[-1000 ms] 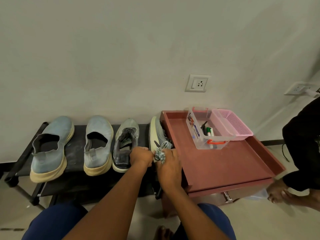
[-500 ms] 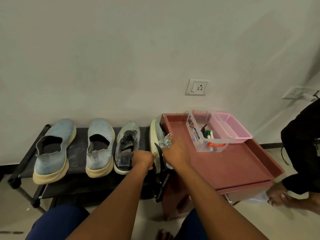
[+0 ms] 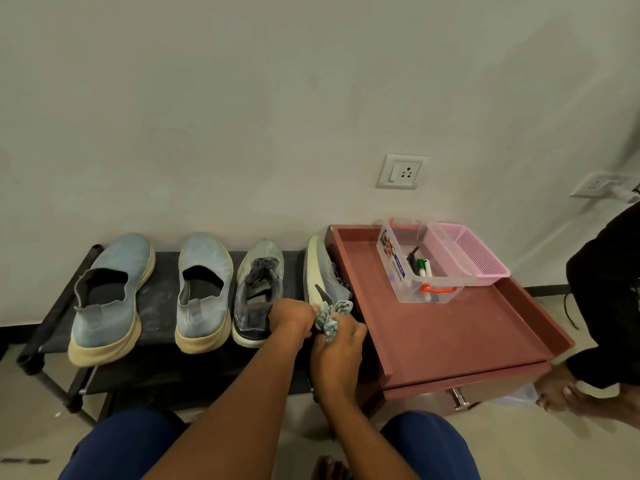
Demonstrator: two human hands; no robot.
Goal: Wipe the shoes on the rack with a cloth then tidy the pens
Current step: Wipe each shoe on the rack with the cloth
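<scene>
Several shoes stand on a black rack (image 3: pixel 157 308): two light blue slip-ons (image 3: pixel 110 296) (image 3: pixel 202 289), a grey laced sneaker (image 3: pixel 258 285), and a grey sneaker (image 3: pixel 320 271) tipped on its side at the rack's right end. My left hand (image 3: pixel 289 317) grips the heel end of the tipped sneaker. My right hand (image 3: pixel 341 344) holds a bunched blue-and-white cloth (image 3: pixel 330 317) against the sneaker's heel. Pens (image 3: pixel 420 266) lie in a clear plastic box (image 3: pixel 408 292) on the red-brown tray top (image 3: pixel 446 337).
A pink mesh basket (image 3: pixel 476 252) sits beside the clear box. The red-brown cabinet has a drawer with a metal knob (image 3: pixel 459 398). Another person in dark clothes (image 3: pixel 606 306) sits at the right, one foot by the cabinet. Wall sockets (image 3: pixel 401 171) are above.
My right hand with the cloth has moved from mid-sneaker back toward me to the heel, beside my left hand. The tipped sneaker stays on its side.
</scene>
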